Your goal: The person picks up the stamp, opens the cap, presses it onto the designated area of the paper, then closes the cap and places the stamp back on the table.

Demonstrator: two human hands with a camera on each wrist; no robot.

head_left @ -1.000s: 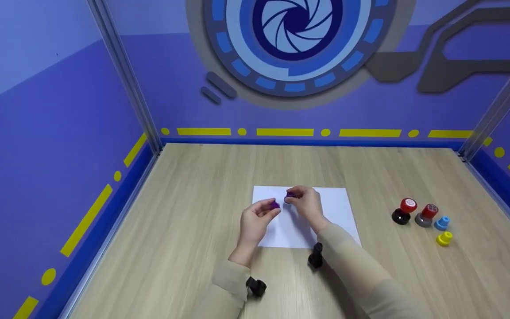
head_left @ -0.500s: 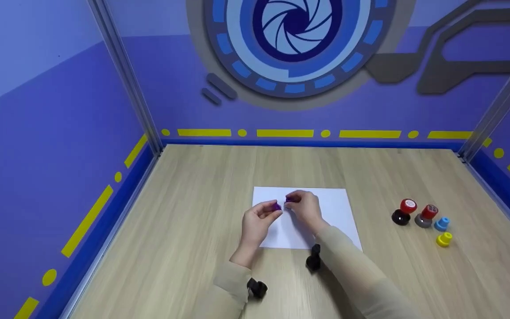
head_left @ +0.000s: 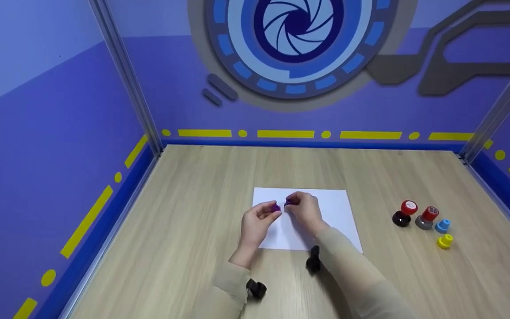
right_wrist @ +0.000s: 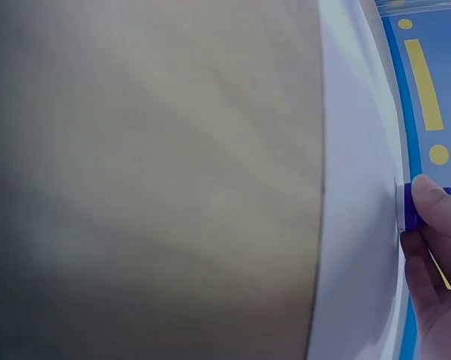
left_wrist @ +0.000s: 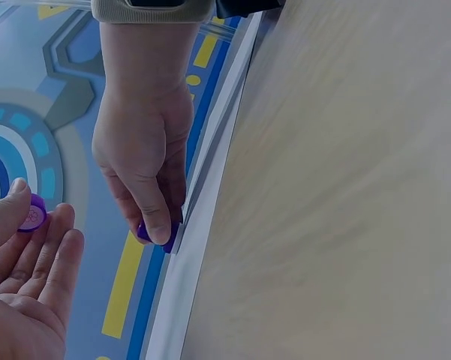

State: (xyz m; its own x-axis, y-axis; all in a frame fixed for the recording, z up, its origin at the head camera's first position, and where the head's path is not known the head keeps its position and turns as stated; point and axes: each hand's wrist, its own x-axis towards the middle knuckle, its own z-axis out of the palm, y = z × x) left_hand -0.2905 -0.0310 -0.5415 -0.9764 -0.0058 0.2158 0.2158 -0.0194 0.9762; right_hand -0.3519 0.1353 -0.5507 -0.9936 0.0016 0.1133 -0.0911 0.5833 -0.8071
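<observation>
My left hand (head_left: 256, 223) pinches a small purple stamp cap (left_wrist: 34, 214) between thumb and fingertips, held over the left part of a white paper sheet (head_left: 330, 221). A pinkish patterned round face on the cap shows in the left wrist view. Just to the right, my right hand (head_left: 308, 213) grips a small purple stamp (right_wrist: 410, 207) by its top. Its whitish base is down at the sheet's surface in the right wrist view. The fingers hide much of the stamp, and the two purple pieces are a short gap apart.
On the right side of the wooden table (head_left: 193, 199) stand a red and black stamp (head_left: 404, 214), a red and grey stamp (head_left: 427, 218), a small blue stamp (head_left: 443, 226) and a yellow one (head_left: 445, 241). Purple printed walls (head_left: 148, 88) border the table.
My right hand has come down slightly toward the paper with the purple stamp. The left hand, still pinching the cap, has shifted only a little. The stamps on the right stay put.
</observation>
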